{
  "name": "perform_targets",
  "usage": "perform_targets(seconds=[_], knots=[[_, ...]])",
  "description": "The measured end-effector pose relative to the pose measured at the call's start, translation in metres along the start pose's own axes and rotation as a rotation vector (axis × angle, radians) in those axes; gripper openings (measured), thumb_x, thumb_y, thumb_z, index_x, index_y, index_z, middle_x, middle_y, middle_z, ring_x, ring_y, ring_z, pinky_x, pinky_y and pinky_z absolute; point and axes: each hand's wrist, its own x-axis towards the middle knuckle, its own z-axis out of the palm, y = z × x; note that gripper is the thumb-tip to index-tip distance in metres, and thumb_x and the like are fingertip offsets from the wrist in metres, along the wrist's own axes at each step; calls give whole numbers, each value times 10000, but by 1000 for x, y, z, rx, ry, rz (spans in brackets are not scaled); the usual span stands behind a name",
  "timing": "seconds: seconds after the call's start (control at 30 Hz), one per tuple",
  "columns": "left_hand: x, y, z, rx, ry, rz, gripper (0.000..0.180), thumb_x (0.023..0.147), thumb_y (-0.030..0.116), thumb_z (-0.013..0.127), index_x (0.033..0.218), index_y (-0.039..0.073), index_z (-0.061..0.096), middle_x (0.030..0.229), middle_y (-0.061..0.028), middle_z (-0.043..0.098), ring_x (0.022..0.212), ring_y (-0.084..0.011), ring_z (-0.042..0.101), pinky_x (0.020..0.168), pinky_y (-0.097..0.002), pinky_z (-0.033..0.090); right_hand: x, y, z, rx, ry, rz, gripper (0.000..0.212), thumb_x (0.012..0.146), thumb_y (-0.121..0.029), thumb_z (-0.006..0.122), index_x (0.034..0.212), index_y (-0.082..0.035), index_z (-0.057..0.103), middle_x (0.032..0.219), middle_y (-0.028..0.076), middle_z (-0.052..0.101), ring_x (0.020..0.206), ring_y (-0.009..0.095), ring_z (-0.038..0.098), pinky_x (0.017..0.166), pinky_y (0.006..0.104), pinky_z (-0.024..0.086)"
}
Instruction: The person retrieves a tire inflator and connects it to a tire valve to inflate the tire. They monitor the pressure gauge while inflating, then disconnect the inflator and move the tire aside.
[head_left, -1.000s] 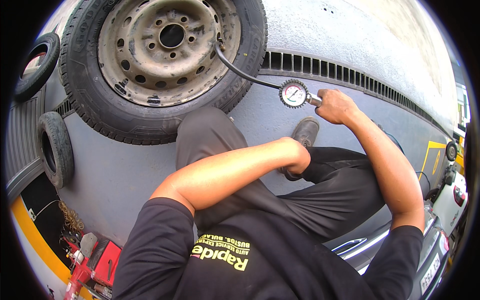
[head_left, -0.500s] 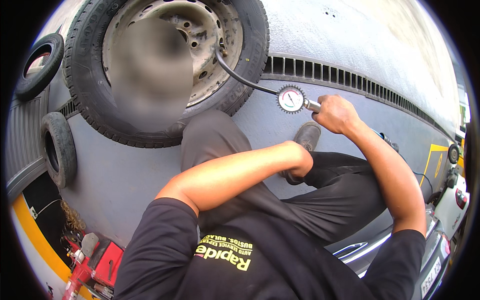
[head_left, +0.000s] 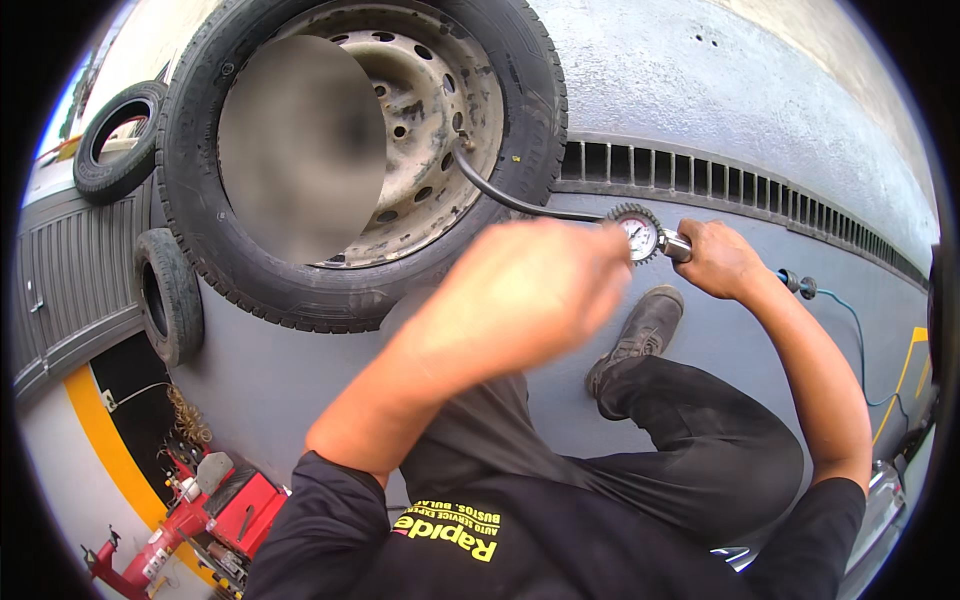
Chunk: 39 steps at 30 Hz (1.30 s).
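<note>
My right hand (head_left: 718, 262) is wrapped round the metal handle of a tire inflator gauge (head_left: 638, 237), whose round white dial has a ridged black guard. A black hose (head_left: 505, 198) runs from the gauge to the wheel's valve area on the steel rim (head_left: 425, 165). My left hand (head_left: 535, 285) is raised in front of my knee, its fingertips beside the gauge. Motion smears those fingers, so their grip is unclear. A large black tire (head_left: 535, 90) surrounds the worn, pale rim; a blurred patch hides part of the rim.
Two more tires, one upper (head_left: 118, 145) and one lower (head_left: 170, 298), are at the left. A floor drain grate (head_left: 700, 172) runs behind the gauge. Red equipment (head_left: 245, 505) stands at lower left. A blue air line (head_left: 858, 330) trails on the right beside my shoe (head_left: 640, 335).
My left hand has risen from near my far knee toward the gauge. My right hand, still gripping the gauge, appears slightly lower and farther right; the whole view has shifted.
</note>
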Motion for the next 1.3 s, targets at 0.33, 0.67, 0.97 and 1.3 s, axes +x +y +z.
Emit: perform_targets(seconds=[0.33, 0.67, 0.97, 1.3], knots=[[103, -133, -12, 1313, -406, -261, 202, 860, 173, 601, 987, 70, 718, 922, -128, 743, 913, -274, 722, 738, -404, 531, 7, 7, 11, 3, -175, -52, 291, 799, -165, 555, 973, 9, 710, 964, 229, 713, 958, 360, 692, 860, 452, 543], [103, -111, -21, 1240, -516, -321, 188, 843, 163, 594, 860, 57, 749, 892, -154, 741, 874, -299, 731, 776, -418, 550, 14, 19, 16, 73, -169, -62, 298, 799, -165, 546, 974, 8, 714, 1001, 228, 710, 968, 360, 692, 852, 451, 546], [120, -54, -2, 827, -957, -416, 487, 888, 511, 666, 1091, 75, 742, 1095, -90, 733, 1079, -253, 676, 879, -439, 530, 33, 98, 148, -9, -332, -148, 424, 784, -144, 608, 1165, -4, 483, 1126, 235, 652, 1099, 402, 621, 888, 498, 510], [154, 112, 78, 51, -684, 423, 308, 890, 208, 560, 1075, 13, 711, 1108, -187, 695, 1030, -307, 660, 890, -455, 498, 64, 200, 273, -173, -45, -249, 704, 700, -96, 700, 1336, 34, 427, 1275, 345, 546, 1230, 462, 515, 1057, 495, 402]])
